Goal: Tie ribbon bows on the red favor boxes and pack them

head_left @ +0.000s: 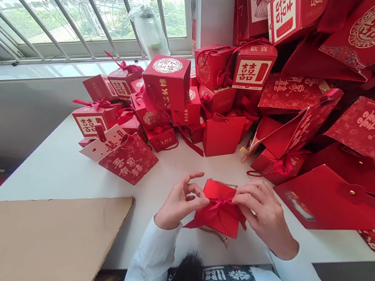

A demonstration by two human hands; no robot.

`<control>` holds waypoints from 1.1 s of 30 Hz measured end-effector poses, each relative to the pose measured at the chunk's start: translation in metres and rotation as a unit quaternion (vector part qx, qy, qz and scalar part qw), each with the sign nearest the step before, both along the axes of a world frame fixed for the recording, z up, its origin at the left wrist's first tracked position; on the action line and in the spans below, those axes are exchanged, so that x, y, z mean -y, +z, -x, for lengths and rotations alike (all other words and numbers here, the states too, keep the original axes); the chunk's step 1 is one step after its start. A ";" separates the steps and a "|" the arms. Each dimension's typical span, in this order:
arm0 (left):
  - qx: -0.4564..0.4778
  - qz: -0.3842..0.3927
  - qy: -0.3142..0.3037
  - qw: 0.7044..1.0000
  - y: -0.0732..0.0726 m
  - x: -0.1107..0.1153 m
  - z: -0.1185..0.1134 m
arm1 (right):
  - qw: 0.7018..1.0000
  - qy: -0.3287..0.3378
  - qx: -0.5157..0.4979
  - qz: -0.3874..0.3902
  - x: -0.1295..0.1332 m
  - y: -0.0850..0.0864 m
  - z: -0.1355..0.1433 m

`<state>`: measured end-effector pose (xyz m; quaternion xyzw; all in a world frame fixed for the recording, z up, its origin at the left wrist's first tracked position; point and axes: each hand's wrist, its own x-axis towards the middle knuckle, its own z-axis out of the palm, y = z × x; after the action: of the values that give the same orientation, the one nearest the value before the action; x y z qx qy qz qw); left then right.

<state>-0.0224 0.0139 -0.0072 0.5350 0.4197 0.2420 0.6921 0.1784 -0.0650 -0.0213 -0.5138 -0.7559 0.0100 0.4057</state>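
A small red gift box [228,228] stands on the white table in front of me, with a gold cord along its edges. Across its top a red ribbon [221,204] is tied in a bow. My left hand [183,200] pinches the bow's left side between thumb and index finger, the other fingers raised. On the right side, my right hand [262,211] pinches the bow with its fingers bent together. Fingertips partly cover the ribbon's loops, while its loose tails hang over the box's sides.
Red gift boxes [169,87] are stacked along the back of the white table [54,164]. Red gift bags [324,195] crowd the right side. An opened cardboard box [48,243] juts in at the left. A plastic-wrapped bottle [149,32] stands by the barred window.
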 end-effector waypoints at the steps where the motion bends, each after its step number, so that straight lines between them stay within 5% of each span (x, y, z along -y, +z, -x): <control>1: 0.000 0.000 0.010 1.000 -0.001 0.001 0.001 | 1.000 -0.007 0.007 -0.012 0.000 -0.002 -0.001; 8: -0.072 -0.133 0.017 0.988 -0.001 0.009 0.006 | 0.998 -0.054 -0.027 0.014 -0.001 -0.006 0.003; 17: -0.160 -0.296 0.020 0.942 0.008 0.019 0.005 | 0.979 0.017 -0.105 0.176 0.003 0.010 0.001; 28: -0.175 -0.492 0.028 0.852 -0.001 0.033 -0.025 | 0.976 0.014 -0.142 0.166 0.001 0.011 0.006; 33: -0.171 -0.569 0.013 0.804 -0.009 0.034 -0.020 | 0.971 -0.024 -0.158 0.177 0.003 0.008 0.004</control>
<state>-0.0027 -0.0202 -0.0162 0.8601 0.3251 0.3508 0.1774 0.1747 -0.0683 -0.0137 -0.5869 -0.6562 0.2148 0.4228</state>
